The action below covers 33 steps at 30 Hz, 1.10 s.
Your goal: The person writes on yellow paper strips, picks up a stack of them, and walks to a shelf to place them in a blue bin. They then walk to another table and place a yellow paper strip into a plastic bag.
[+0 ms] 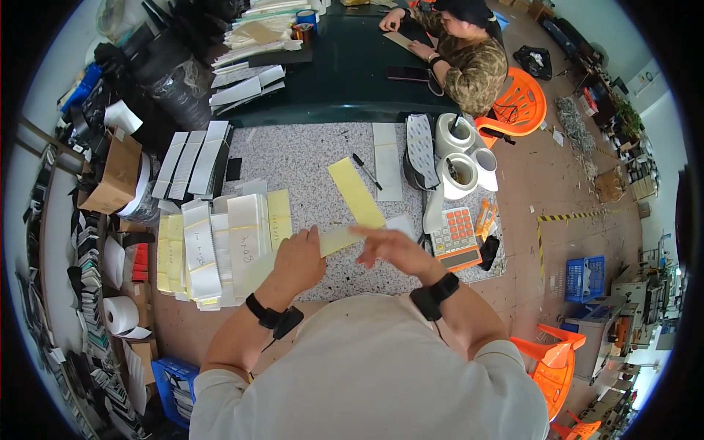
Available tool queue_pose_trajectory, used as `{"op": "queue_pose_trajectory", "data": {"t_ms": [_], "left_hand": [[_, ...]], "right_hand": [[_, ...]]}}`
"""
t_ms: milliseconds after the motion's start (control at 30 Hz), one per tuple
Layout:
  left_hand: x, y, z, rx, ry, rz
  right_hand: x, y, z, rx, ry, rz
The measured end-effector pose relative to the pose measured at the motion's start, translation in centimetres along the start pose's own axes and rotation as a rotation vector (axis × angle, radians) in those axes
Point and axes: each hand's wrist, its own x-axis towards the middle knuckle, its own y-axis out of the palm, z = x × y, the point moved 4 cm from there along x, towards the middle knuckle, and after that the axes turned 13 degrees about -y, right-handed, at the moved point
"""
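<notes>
At near edge of speckled worktop [308, 158], pale yellow strip [339, 240] runs between hands: left hand [300, 260] closed on it, right hand [398, 251] loosely spread by right end; best keep strip flat, pressure light, avoiding creases

We have the pen [367, 171] on the table [293, 161], its near end resting on a card [386, 158] to its right; another card [356, 192] lies to its left and nearer us. Farther right of the pen sit a pouch [420, 150], then rolls [444, 144]; the calculator [456, 233] lies right and nearer us. Well left of it we see bundles [246, 220], nearer us, and stacks [192, 165]. On the pen's near side, a strip [337, 240] lies between our left hand [299, 258] and right hand [396, 249]. Behind the pen stands a desk [330, 81], with papers [257, 44] left and a phone [408, 73] right.
</notes>
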Motion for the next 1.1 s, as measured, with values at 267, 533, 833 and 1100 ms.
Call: {"op": "queue_pose_trajectory", "data": {"t_ms": [267,533,833,1100], "left_hand": [[2.6,2.8,-0.4,-1.163,-0.236,0.73],[3.7,6.3,4.3,-1.744,-0.442,0.819],[5.2,13.9,6.0,-1.137,-0.488,0.513],[1.3,12.8,2.1,-0.348,-0.051,0.629]], "right_hand": [[1.1,2.0,-0.4,-0.557,-0.167,0.081],[-2.9,-3.8,-7.1,-0.666,0.161,-0.278],[5.6,-15.1,-9.7,-1.513,0.027,-0.309],[8.9,-18.3,-11.8,-1.741,0.315,-0.37]]}}
